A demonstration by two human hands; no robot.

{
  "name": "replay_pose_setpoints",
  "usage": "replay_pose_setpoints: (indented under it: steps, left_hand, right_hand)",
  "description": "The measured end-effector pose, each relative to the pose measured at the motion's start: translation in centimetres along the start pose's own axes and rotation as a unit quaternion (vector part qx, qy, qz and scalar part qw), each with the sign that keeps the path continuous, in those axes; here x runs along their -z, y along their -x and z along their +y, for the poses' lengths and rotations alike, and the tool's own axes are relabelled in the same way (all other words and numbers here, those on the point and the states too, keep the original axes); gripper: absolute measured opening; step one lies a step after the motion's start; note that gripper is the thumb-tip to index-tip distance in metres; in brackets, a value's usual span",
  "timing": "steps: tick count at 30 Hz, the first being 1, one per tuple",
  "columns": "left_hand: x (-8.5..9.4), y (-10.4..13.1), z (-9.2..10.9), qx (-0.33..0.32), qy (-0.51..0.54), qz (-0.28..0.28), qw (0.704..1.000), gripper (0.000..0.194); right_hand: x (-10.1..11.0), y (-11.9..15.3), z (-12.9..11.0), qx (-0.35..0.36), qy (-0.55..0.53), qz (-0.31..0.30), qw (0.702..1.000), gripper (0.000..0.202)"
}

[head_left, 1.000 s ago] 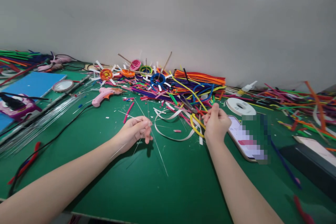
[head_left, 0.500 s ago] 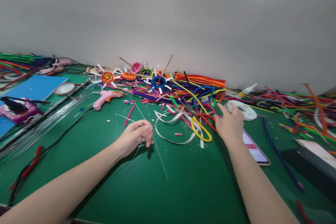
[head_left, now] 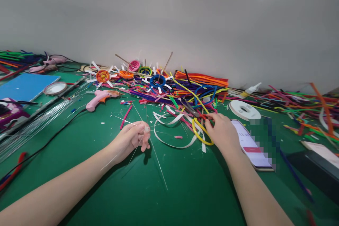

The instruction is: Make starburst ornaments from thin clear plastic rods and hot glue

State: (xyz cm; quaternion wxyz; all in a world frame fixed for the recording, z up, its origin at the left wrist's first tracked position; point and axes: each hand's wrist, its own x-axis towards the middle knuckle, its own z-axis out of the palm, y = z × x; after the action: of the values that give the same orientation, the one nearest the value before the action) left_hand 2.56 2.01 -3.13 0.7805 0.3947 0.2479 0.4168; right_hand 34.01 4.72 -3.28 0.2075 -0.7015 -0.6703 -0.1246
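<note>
My left hand [head_left: 134,139] is closed in a pinch over the green table. Thin clear strands [head_left: 159,167] spread out from its fingertips in several directions, with a whitish blob at their middle. My right hand [head_left: 222,132] has its fingers closed round the red handles of a pair of scissors [head_left: 192,108]. The scissors lie at the edge of a heap of pipe cleaners, blades pointing back and left. A yellow loop [head_left: 202,136] and a curled white ribbon [head_left: 172,144] lie between the hands.
A pink glue gun [head_left: 99,99] lies at left, its cord running forward. Small woven cups with white strips, such as an orange one [head_left: 102,76], stand behind the heap. A ribbon spool [head_left: 245,109] and a phone [head_left: 249,141] are at right. Long clear strands [head_left: 50,120] lie far left.
My right hand has come down and left from above the scissors, and its fingers have closed on the red handles. My left hand still pinches the strands. The view has shifted slightly.
</note>
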Motion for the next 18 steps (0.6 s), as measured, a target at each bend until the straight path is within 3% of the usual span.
replay_pose_setpoints:
  steps: [10, 18]
  left_hand:
    - [-0.1, 0.0, 0.2, 0.019, -0.017, 0.010, 1.000, 0.015]
    - [-0.3, 0.1, 0.4, 0.001, -0.022, 0.080, 0.997, 0.017]
  right_hand:
    - [-0.6, -0.3, 0.0, -0.064, -0.045, -0.043, 0.996, 0.019]
    - [1.1, -0.6, -1.1, -0.171, -0.193, -0.036, 0.966, 0.013]
